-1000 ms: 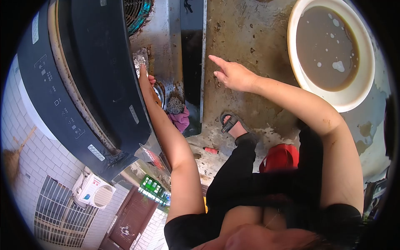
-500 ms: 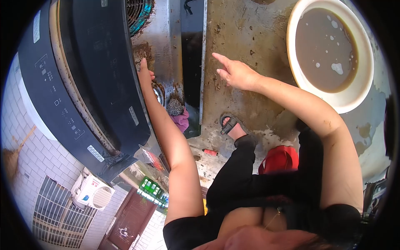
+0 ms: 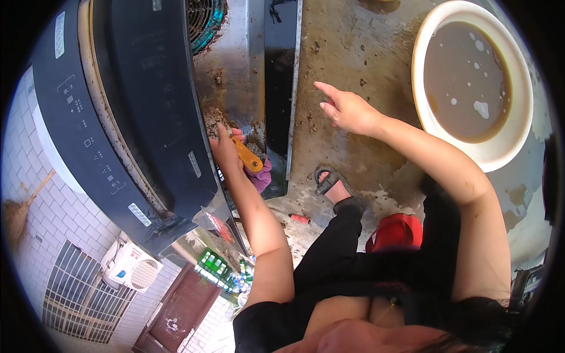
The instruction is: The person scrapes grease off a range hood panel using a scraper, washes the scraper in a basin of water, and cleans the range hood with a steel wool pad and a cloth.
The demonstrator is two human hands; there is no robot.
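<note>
Inside the dark range hood (image 3: 141, 100), my left hand (image 3: 225, 147) is closed around an orange handle (image 3: 248, 156). The far end of that tool is hidden by the hand and brown grime. Beside the handle lie a grey scouring pad (image 3: 256, 150) and a purple cloth (image 3: 262, 176). My right hand (image 3: 352, 113) hangs over the wet, stained floor with its index finger stretched out, holding nothing. To its right stands a white basin (image 3: 419, 88) of murky brown water with patches of foam.
A round greasy grille (image 3: 206, 23) shows at the top of the hood. A red object (image 3: 395, 232) is beside my sandalled foot (image 3: 332, 185), and a small red item (image 3: 299, 219) lies on the floor. Green bottles (image 3: 215, 265) stand at the lower left.
My left hand has drawn back along the hood towards my body, and the orange handle now shows clearly. The view has shifted slightly; my right hand keeps nearly the same pose.
</note>
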